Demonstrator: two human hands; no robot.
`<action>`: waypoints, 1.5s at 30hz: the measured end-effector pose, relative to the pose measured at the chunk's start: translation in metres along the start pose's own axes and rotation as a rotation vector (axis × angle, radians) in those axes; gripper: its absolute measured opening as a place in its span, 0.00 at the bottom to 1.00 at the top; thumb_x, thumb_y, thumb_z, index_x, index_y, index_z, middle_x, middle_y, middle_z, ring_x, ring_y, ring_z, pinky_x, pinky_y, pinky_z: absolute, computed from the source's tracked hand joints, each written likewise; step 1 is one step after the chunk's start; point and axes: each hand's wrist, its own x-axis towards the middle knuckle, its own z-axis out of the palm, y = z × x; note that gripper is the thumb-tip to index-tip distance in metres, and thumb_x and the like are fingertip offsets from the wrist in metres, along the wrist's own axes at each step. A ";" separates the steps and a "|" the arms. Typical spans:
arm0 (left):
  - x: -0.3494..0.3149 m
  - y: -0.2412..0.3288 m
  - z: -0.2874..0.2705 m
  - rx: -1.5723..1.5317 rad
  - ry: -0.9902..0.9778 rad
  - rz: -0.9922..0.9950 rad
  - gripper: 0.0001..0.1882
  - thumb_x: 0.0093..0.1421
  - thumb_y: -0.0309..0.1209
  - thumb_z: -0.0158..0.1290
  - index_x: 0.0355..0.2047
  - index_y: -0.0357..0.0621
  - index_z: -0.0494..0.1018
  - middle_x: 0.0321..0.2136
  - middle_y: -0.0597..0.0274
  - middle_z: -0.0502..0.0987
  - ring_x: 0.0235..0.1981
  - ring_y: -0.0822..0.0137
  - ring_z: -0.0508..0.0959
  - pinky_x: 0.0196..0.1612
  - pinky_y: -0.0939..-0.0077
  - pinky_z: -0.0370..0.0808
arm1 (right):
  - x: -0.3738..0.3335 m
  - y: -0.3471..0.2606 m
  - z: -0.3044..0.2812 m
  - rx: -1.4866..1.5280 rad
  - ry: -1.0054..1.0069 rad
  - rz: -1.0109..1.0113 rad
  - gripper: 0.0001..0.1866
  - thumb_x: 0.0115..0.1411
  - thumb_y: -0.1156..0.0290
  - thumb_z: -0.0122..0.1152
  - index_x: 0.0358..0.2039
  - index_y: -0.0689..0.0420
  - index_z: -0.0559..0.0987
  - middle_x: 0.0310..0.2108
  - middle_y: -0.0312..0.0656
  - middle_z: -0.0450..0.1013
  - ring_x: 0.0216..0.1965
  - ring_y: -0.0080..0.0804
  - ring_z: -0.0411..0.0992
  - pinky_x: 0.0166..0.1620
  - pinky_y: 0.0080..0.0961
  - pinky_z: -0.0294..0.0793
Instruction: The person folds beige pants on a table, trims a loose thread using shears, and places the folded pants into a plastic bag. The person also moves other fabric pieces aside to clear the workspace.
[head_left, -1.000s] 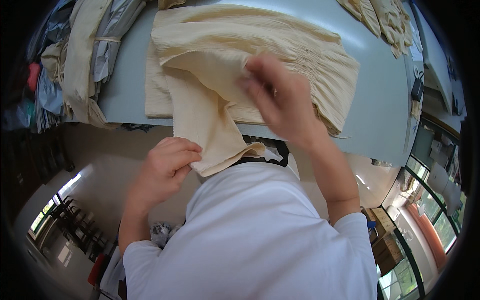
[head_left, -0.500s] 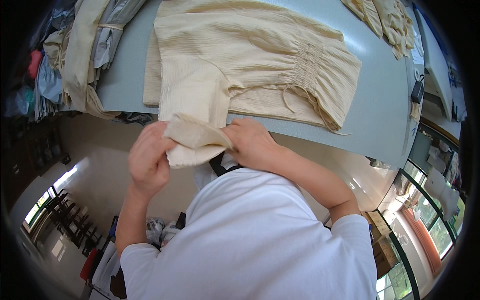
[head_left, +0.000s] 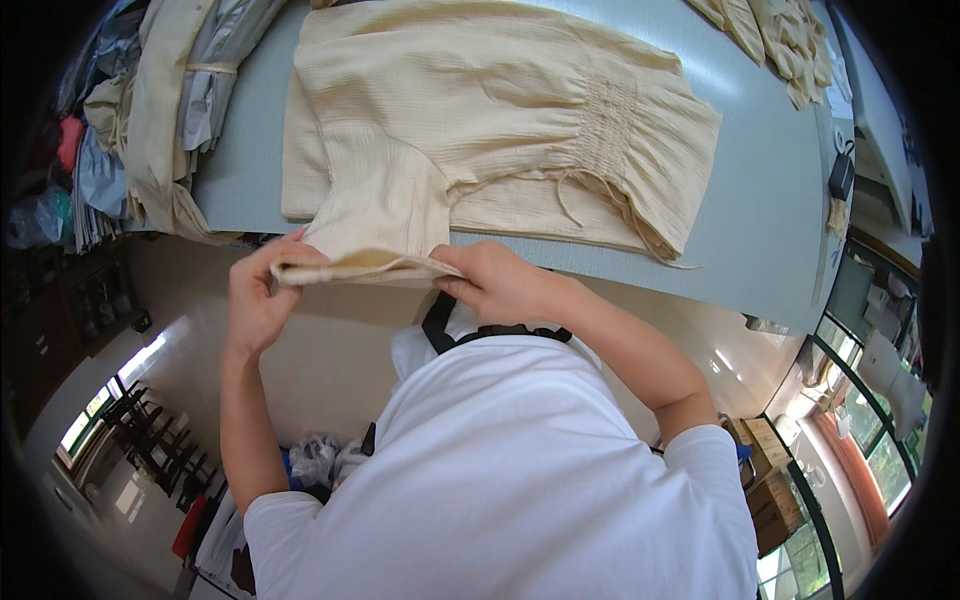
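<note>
A cream crinkled garment [head_left: 430, 90] lies across the table, with a gathered, smocked band and a thin drawstring [head_left: 610, 190] on its right part. Its sleeve [head_left: 385, 205] hangs toward me over the near table edge. My left hand [head_left: 268, 290] pinches the left corner of the sleeve's hem between thumb and fingers. At the right corner of the same hem, my right hand [head_left: 487, 277] is closed on the cloth. Between both hands the hem is stretched nearly straight, its opening seen edge-on as a narrow slit.
The pale blue-grey table [head_left: 760, 190] has its near edge just beyond my hands. Bundled cream cloth and grey plastic packs [head_left: 215, 80] lie at the far left. More cream cloth [head_left: 785, 40] lies at the far right, near a small black object [head_left: 841, 176] by the table's right edge.
The hem has gone from gaping and folded up to pulled flat. My left hand has moved left, and the garment's left side has shifted slightly left.
</note>
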 end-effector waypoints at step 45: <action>0.212 0.010 0.228 0.716 0.092 0.564 0.32 0.66 0.44 0.42 0.67 0.42 0.55 0.69 0.48 0.50 0.71 0.49 0.45 0.70 0.49 0.38 | -0.174 0.097 -0.153 0.351 1.394 0.901 0.26 0.62 0.66 0.61 0.56 0.65 0.68 0.49 0.50 0.73 0.49 0.34 0.73 0.52 0.29 0.72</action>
